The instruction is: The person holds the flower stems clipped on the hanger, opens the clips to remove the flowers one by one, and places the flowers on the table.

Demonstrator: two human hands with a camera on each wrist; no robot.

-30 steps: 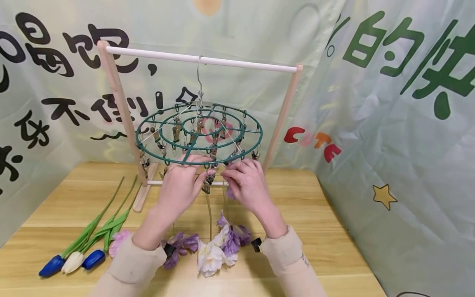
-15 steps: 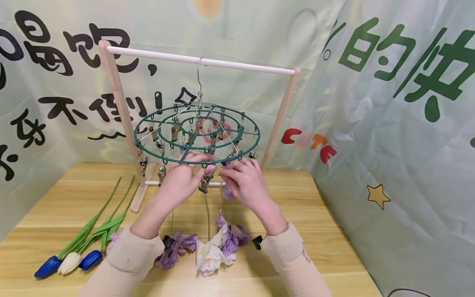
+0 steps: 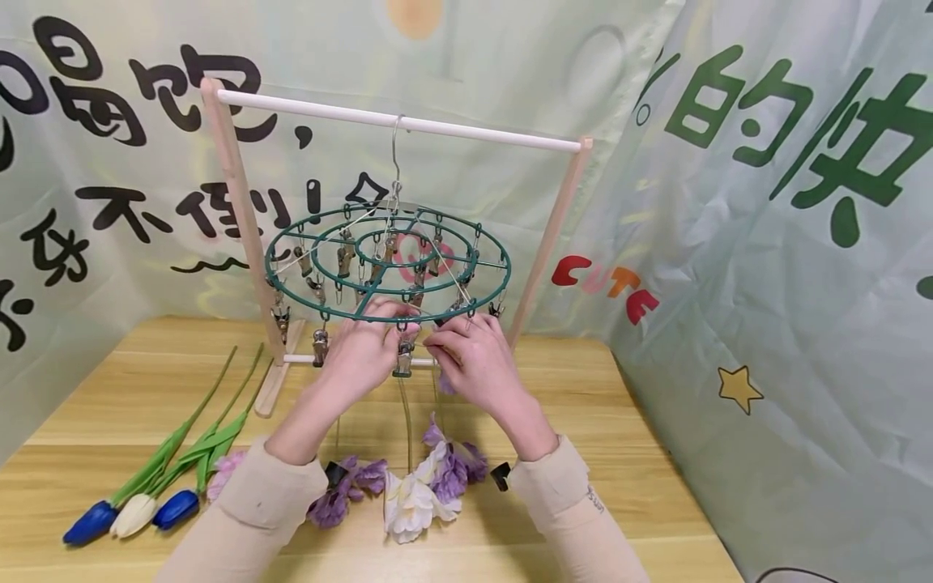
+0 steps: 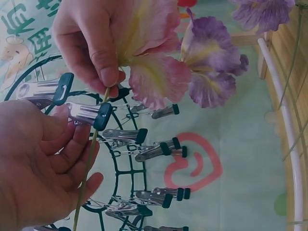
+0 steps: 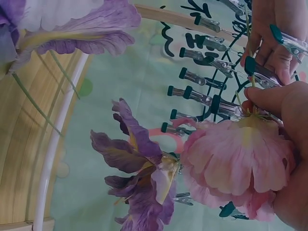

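A green round clip hanger (image 3: 306, 306) hangs by its hook, with metal clips all round its rings. My left hand (image 3: 364, 348) is under the near rim and pinches one metal clip (image 4: 84, 113) between thumb and fingers. The clip's green tips are at the thin stem (image 4: 86, 168) of a pink artificial flower (image 5: 240, 163); whether they grip it I cannot tell. With thumb and fingertip my right hand (image 3: 477, 356) pinches that stem close under the bloom. Both fingertips are partly hidden in the head view. Another clip (image 3: 403, 359) dangles in front of the left fingers.
The hanger's wooden stand (image 3: 236, 178) rises from the wooden table (image 3: 583, 486). A white flower (image 3: 411, 506) and purple flowers (image 3: 455, 470) hang near the front. Blue and white tulips (image 3: 134, 514) lie at left, beside a pink bloom (image 3: 224, 474) partly behind the sleeve.
The left thumb has drawn up behind the near dangling clip, which now hangs straighter. My right hand has shifted slightly left, closer to the left fingers.
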